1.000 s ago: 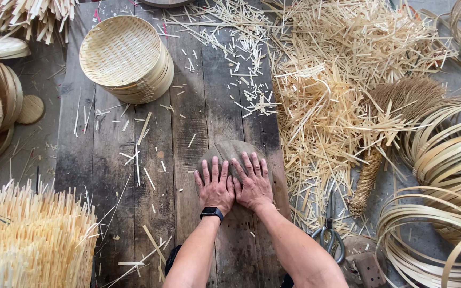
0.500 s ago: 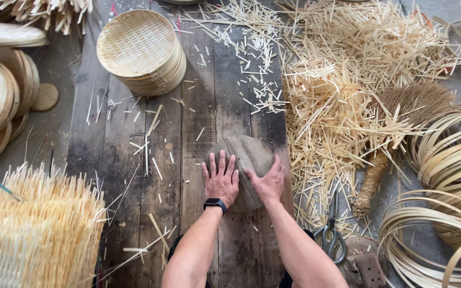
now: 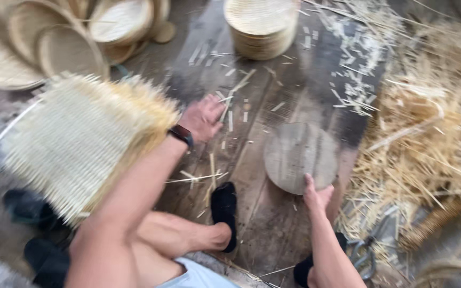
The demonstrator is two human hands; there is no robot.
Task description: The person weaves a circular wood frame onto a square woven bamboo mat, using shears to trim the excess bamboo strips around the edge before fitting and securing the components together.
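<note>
A second ago both of our hands lie flat, side by side, on the round wooden disc (image 3: pixel 301 157) on the plank floor (image 3: pixel 273 234). Half a second ago the right hand begins to lift the disc's edge. Now the hands are apart and the view has swung left.

Right hand (image 3: pixel 316 196): it rests at the near edge of the disc, fingers curled over the rim. The grip is loose and partly closed; we cannot tell whether the disc is pinched or only steadied. The disc lies flat on the floor, between the heap of bamboo strips (image 3: pixel 428 138) on its right and the scattered offcuts (image 3: pixel 230 114) on its left.

Left hand (image 3: pixel 203 117): it has left the disc and reaches forward and left, palm down, fingers spread, holding nothing. It hovers just above the floor, beside the upper right corner of the woven bamboo mat (image 3: pixel 81 141), which has fringed strip ends along its edges. A dark watch (image 3: pixel 181 135) sits on the wrist.

We judge that the pressing step on the disc is finished and that the mat is the next thing to be handled, with the disc kept in place by one hand.

Surroundings: a stack of round woven trays (image 3: pixel 262 24) stands at the far side; more trays (image 3: pixel 54 48) lean at the far left. Scissors (image 3: pixel 363 255) lie near the right forearm.
</note>
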